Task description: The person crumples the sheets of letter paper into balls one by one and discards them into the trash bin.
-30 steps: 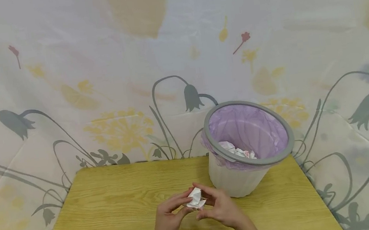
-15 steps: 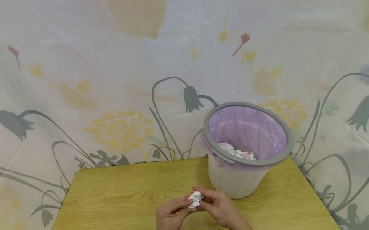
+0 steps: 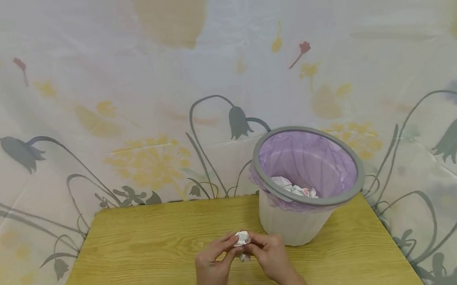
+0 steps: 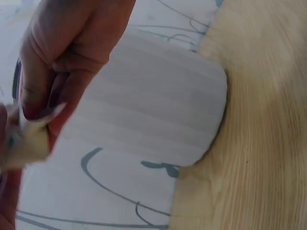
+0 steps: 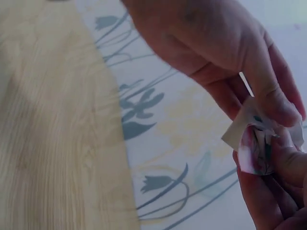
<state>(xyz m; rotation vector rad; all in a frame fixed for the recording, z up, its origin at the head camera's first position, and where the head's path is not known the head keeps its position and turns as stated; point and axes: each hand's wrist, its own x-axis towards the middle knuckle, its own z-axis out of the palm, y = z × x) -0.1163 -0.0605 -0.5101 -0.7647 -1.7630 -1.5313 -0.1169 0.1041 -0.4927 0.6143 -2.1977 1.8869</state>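
Between my two hands, over the table in the head view, is a crumpled piece of white paper. My left hand pinches it from the left with thumb and fingertips. From the right, my right hand pinches the same paper. A small end of it hangs below the thumbs. The right wrist view shows the paper folded and curled, with dark greenish marks on it. In the left wrist view the paper is blurred and partly hidden by fingers.
A white trash bin with a grey rim and purple liner stands right of the hands. Crumpled papers lie inside it. The wooden table meets a flower-printed curtain at the back.
Both hands have turned and squeezed the paper into a smaller wad, and their fingertips have come closer together. The bin stays where it was.
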